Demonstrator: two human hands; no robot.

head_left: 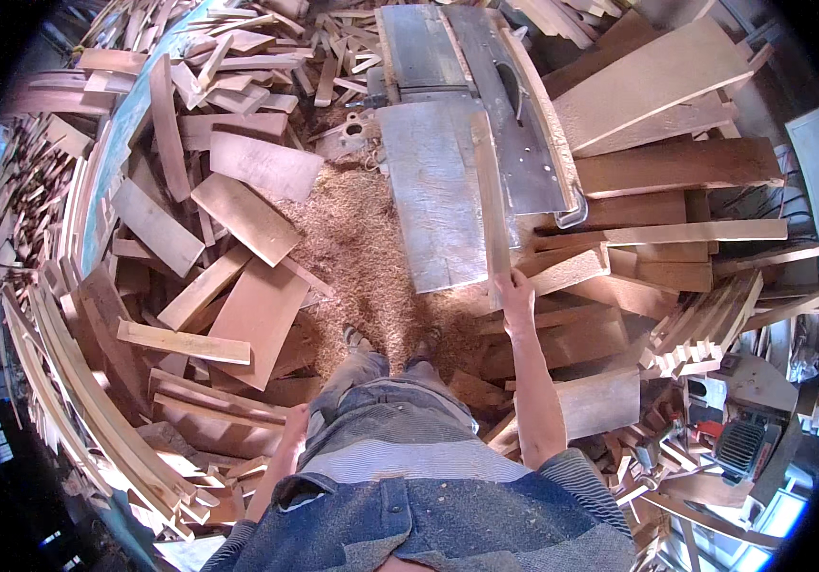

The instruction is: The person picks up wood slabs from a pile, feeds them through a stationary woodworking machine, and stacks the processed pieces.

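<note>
My right hand [516, 291] is closed round the near end of a long, narrow wooden board [491, 205]. The board stretches away from me along the right side of a smooth grey metal machine bed [433, 210]. It looks to be standing on its narrow edge, though its underside is hidden. Beside my left thigh hangs my left hand [295, 421], apart from the machine; its fingers are mostly out of sight. Right of the board lies a darker metal table [514, 153] with a slot in it and a wooden strip along its outer side.
Wood shavings [357, 248] cover the floor round my feet. Loose planks [247, 219] lie heaped to my left, and wide boards [676, 167] are stacked to the right. Long strips [95, 381] lean at the lower left. A dark ribbed motor [745, 448] sits at the lower right.
</note>
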